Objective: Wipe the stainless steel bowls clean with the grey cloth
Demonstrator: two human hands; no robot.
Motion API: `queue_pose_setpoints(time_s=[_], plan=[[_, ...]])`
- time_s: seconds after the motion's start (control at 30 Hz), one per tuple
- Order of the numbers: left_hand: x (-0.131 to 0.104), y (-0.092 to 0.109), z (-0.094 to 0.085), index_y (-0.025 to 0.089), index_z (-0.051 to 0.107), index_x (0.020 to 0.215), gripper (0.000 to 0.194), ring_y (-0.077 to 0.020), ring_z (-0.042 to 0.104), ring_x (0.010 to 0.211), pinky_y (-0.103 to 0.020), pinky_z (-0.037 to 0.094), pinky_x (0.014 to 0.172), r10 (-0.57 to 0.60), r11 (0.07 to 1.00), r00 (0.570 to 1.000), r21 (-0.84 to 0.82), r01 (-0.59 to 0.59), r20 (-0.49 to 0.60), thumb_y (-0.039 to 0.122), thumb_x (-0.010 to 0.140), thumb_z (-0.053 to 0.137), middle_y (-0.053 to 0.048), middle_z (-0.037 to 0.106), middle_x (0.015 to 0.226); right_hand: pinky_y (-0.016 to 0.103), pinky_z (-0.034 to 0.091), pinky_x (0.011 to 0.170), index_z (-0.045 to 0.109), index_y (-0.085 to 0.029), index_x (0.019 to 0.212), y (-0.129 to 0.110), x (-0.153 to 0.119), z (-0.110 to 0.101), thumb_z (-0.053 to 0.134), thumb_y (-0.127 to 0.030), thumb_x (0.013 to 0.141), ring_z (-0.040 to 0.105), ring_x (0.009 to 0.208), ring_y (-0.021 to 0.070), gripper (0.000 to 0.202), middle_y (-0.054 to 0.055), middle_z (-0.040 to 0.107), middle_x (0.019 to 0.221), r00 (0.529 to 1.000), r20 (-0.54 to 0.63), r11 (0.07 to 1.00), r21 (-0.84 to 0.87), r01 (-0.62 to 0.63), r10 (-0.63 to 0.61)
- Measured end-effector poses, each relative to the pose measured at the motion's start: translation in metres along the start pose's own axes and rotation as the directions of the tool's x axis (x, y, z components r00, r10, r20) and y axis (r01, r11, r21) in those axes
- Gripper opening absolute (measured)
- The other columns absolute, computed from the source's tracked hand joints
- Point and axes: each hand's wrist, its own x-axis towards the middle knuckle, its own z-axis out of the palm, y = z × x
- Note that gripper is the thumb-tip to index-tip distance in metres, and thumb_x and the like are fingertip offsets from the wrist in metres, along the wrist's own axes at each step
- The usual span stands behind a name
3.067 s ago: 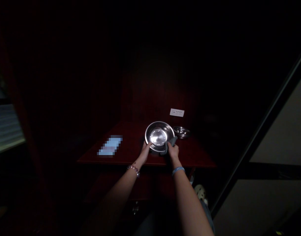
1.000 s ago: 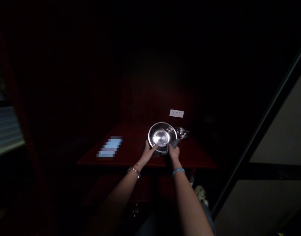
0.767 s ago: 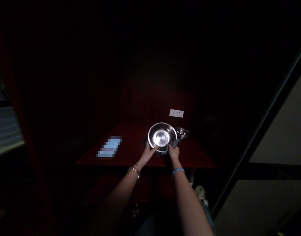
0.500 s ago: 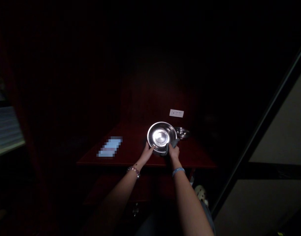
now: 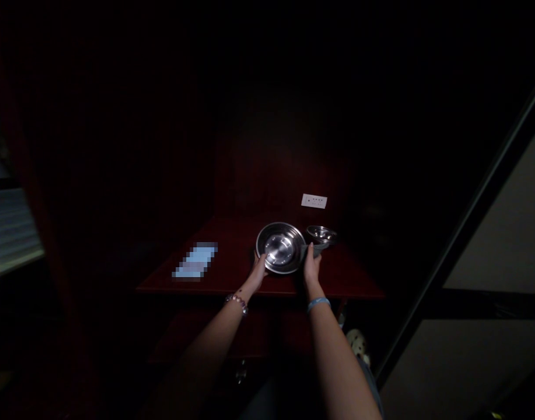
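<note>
A shiny metal bowl (image 5: pixel 279 248) is tilted toward me above the dark red desk (image 5: pixel 232 281). My left hand (image 5: pixel 259 272) grips its lower left rim, thumb on the inside. On the right side of the bowl, my right hand (image 5: pixel 311 267) is closed on a grey cloth (image 5: pixel 314 249), which lies against the rim. Behind the cloth, toward the back right of the desk, sits another metal bowl (image 5: pixel 322 234); whether several are stacked there I cannot tell.
A blurred-out bright rectangle (image 5: pixel 195 261) lies on the desk's left part. A white socket plate (image 5: pixel 314 201) is on the back panel. Below right, a light spotted shoe (image 5: pixel 358 343) shows beside the desk. Dark panels rise on both sides.
The bowl has shifted slightly left and turned in my hands. My right hand with the cloth has moved from the bowl's lower front to its right side, uncovering more of the bowl behind.
</note>
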Motion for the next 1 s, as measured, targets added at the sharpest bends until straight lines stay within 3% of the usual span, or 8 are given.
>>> queue_pose_setpoints(time_s=[0.2,0.37,0.43,0.57,0.67,0.77,0.87,1.0], plan=[[-0.003,0.008,0.004,0.026,0.039,0.145,0.067,-0.0283,0.065,0.116,-0.047,0.058,0.09,-0.082,0.997,0.997,0.004,0.082,-0.017,0.038,0.085,0.065,-0.014,0.062,0.136,0.032,0.051,0.101,0.013,-0.011,0.156,-0.006,-0.012,0.007,0.066,-0.058,0.082,0.065,0.121,0.0233,0.102,0.024,0.052,0.147,0.996,0.074,0.987,0.152,0.046,-0.058],[-0.004,0.007,0.005,0.026,0.041,0.145,0.056,-0.0298,0.064,0.118,-0.048,0.057,0.092,-0.102,0.995,0.995,0.003,0.102,-0.012,0.031,0.091,0.057,-0.014,0.062,0.137,0.043,0.042,0.111,0.004,-0.007,0.159,0.005,-0.02,0.003,0.08,-0.049,0.066,0.05,0.138,0.0332,0.127,0.031,0.027,0.16,0.903,0.183,0.915,-0.042,0.402,-0.389],[-0.004,0.007,0.004,0.026,0.044,0.143,0.053,-0.0302,0.064,0.12,-0.048,0.059,0.089,-0.083,0.996,0.997,-0.018,0.083,-0.006,0.03,0.092,0.055,-0.014,0.061,0.14,0.042,0.041,0.113,0.001,-0.007,0.16,0.004,-0.023,-0.001,0.075,-0.044,0.071,0.044,0.143,0.0333,0.121,0.028,0.019,0.164,0.866,0.251,0.867,-0.146,0.476,-0.433],[-0.005,0.007,0.004,0.022,0.048,0.14,0.049,-0.0296,0.063,0.121,-0.044,0.061,0.085,-0.069,0.997,0.998,-0.029,0.069,-0.007,0.028,0.091,0.055,-0.014,0.06,0.14,0.04,0.044,0.11,0.0,-0.015,0.163,-0.007,-0.031,-0.01,0.05,-0.027,0.084,0.049,0.14,0.0295,0.094,0.017,0.024,0.166,0.857,0.316,0.797,-0.334,0.502,-0.408],[-0.005,0.007,0.005,0.021,0.048,0.139,0.049,-0.0291,0.063,0.121,-0.044,0.061,0.085,-0.07,0.997,0.998,-0.026,0.07,-0.005,0.027,0.092,0.054,-0.014,0.06,0.141,0.04,0.045,0.109,0.003,-0.019,0.163,-0.018,-0.035,-0.013,0.038,-0.022,0.088,0.054,0.135,0.0292,0.083,0.012,0.026,0.166,0.878,0.282,0.751,-0.457,0.477,-0.386],[-0.004,0.006,0.004,0.021,0.047,0.141,0.049,-0.03,0.061,0.124,-0.046,0.06,0.088,-0.085,0.996,0.996,-0.018,0.085,0.002,0.028,0.093,0.053,-0.015,0.059,0.142,0.041,0.044,0.108,0.002,-0.018,0.163,-0.024,-0.036,-0.012,0.031,-0.031,0.096,0.054,0.135,0.0318,0.074,0.015,0.02,0.167,0.889,0.221,0.728,-0.513,0.455,-0.401],[-0.002,0.003,0.003,0.021,0.048,0.141,0.049,-0.0307,0.061,0.125,-0.049,0.057,0.093,-0.096,0.995,0.995,-0.01,0.096,0.016,0.031,0.093,0.054,-0.015,0.061,0.139,0.044,0.034,0.117,0.01,-0.015,0.163,-0.025,-0.034,-0.009,0.02,-0.04,0.103,0.037,0.148,0.0301,0.066,0.014,0.019,0.168,0.861,0.206,0.69,-0.525,0.498,-0.465],[0.001,-0.002,0.002,0.019,0.051,0.139,0.048,-0.0304,0.061,0.125,-0.051,0.052,0.102,-0.119,0.993,0.991,0.002,0.12,0.067,0.036,0.094,0.055,-0.016,0.064,0.138,0.045,0.021,0.124,0.032,-0.015,0.158,-0.019,-0.034,-0.007,0.02,-0.039,0.105,0.02,0.154,0.025,0.06,0.009,0.032,0.164,0.783,0.342,0.572,-0.541,0.616,-0.52]])
